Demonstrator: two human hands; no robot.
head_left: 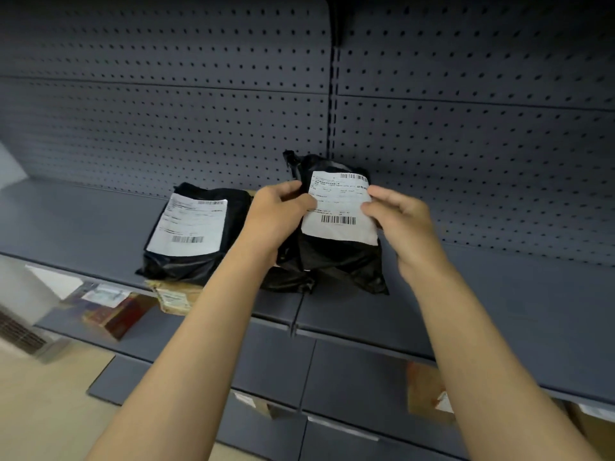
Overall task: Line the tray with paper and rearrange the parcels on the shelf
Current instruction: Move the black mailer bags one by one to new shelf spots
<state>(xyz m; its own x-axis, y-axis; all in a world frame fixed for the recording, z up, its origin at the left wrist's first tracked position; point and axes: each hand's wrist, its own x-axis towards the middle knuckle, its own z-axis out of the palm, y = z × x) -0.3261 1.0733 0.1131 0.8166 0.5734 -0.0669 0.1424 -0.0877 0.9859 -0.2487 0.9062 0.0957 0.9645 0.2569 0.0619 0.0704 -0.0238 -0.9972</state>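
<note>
Here, a black parcel (336, 247) is held upright on the grey shelf (83, 224), label facing the camera, long axis roughly vertical, probably so it stands in line. It is pinched at both upper edges by the left hand (278, 214) and right hand (399, 224). A second parcel (189, 234) is laid flat just beside it, atop cardboard (173, 294).

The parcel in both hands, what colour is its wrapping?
Black plastic wrapping on the parcel, with a white barcode label; head view.
</note>
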